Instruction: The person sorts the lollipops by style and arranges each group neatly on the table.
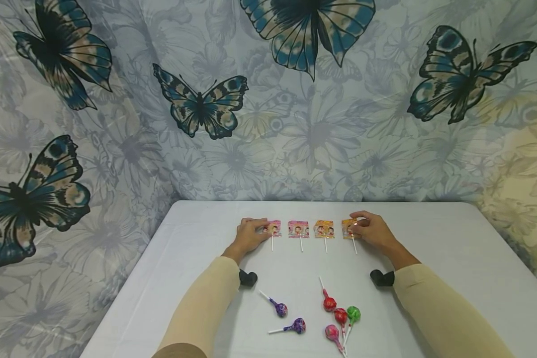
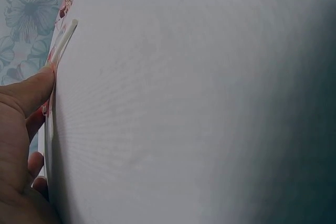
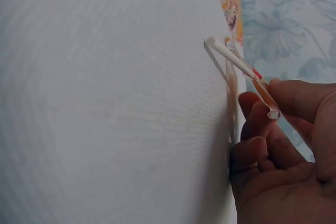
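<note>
No writing can be read on any wrapper; the 4 flat square lollipops in the far row show only small printed cartoon faces. From the left they are a pink flat lollipop [image 1: 274,228], a second pink one [image 1: 298,229], an orange one [image 1: 324,228] and an orange flat lollipop [image 1: 349,227] at the right end, each with a thin white stick pointing toward the person.

The left hand [image 1: 249,234] lies over the left edge of the pink flat lollipop, its fingers [image 2: 32,91] laid fairly straight and close together, one fingertip pressing the wrapper edge where the stick begins. The right hand [image 1: 372,229] holds the orange flat lollipop at the row's right end: thumb and curled fingers [image 3: 258,121] pinch the glossy wrapper, and its stick end tilts up off the surface [image 1: 429,238] in the right wrist view.

The surface is a smooth, matte white sheet with a fine weave. Nearer the person lie 6 ball lollipops in crinkled foil twists: 2 purple ball lollipops [image 1: 291,318] to the left, and a cluster of 2 red, 1 green and 1 pink ball lollipops [image 1: 340,318] to the right. Behind hangs a thin butterfly curtain [image 1: 268,99] printed with blue and tan butterflies over pale flowers.
</note>
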A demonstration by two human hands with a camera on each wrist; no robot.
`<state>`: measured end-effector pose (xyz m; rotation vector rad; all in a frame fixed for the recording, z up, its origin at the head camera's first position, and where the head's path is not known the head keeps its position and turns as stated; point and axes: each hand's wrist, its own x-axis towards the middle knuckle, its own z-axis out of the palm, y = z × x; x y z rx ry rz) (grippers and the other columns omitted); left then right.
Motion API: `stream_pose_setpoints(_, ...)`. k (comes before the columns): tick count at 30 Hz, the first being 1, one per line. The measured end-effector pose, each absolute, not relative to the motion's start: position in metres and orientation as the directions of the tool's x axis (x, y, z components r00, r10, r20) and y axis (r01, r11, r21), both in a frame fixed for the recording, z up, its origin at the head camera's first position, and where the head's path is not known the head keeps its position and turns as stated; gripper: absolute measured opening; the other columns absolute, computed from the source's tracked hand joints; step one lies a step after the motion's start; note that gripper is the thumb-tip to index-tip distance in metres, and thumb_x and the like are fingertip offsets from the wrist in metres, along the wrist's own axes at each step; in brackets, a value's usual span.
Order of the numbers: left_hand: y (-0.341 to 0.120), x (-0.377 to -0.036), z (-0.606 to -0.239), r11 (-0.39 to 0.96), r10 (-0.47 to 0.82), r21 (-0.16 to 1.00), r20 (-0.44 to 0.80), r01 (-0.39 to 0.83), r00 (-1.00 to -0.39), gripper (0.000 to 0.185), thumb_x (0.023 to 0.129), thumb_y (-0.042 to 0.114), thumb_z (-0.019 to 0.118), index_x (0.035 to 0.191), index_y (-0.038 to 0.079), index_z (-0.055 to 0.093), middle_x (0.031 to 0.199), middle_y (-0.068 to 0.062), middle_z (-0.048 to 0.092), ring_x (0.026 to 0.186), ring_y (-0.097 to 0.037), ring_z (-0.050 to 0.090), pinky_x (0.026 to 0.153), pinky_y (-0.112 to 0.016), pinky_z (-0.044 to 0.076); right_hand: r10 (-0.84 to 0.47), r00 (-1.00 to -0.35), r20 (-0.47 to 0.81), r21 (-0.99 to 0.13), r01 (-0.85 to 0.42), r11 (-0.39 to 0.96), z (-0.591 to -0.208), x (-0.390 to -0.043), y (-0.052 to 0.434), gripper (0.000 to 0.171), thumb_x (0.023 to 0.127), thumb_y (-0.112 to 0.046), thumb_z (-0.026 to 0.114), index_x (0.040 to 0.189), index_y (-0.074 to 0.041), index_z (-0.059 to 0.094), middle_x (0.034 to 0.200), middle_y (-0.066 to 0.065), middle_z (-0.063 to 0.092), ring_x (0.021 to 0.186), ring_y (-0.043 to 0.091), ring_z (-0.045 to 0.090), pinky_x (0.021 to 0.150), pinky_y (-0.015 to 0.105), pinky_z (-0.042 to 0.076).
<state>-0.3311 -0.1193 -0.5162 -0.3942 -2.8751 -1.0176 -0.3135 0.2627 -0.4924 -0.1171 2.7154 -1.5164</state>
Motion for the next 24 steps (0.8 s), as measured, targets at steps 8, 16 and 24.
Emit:
stream_pose_setpoints(8,-0.1189,-0.33,-0.5151,0.745,0.216,0.612,0.154,0.265,-0.964,0.038,0.086,0.028,0.074,0.122,0.014,0.069,0.133,0.002,0.058,0.123,-0.025,0.039,0.103,-0.05,0.025,-0.056,-0.998,0.041,-0.716,-0.068,0.694,-0.4945,-0.3162,0.2596,0.033,0.091,-0.014,0.066,0.12,0.0,0.063,0.108,0.02,0.061,0.098,0.035,0.057,0.078,0.045,0.048)
stream_pose_setpoints(16,-0.1193,-0.3303,-0.5148,0.746,0.217,0.611,0.152,0.265,-0.964,0.038,0.086,0.027,0.074,0.122,0.014,0.069,0.133,0.002,0.058,0.123,-0.025,0.04,0.102,-0.049,0.025,-0.062,-0.996,0.061,-0.664,-0.087,0.743,-0.4964,-0.3169,0.2589,0.031,0.091,-0.015,0.065,0.117,0.0,0.064,0.102,0.017,0.062,0.094,0.034,0.058,0.075,0.046,0.047)
stream_pose_setpoints(24,-0.1192,-0.33,-0.5143,0.745,0.213,0.614,0.152,0.261,-0.965,0.039,0.086,0.026,0.075,0.123,0.015,0.068,0.133,0.002,0.058,0.124,-0.025,0.039,0.103,-0.049,0.024,-0.063,-0.997,0.049,-0.619,-0.08,0.781,-0.494,-0.3172,0.2569,0.032,0.09,-0.015,0.065,0.118,0.0,0.065,0.099,0.016,0.061,0.09,0.032,0.055,0.073,0.045,0.045)
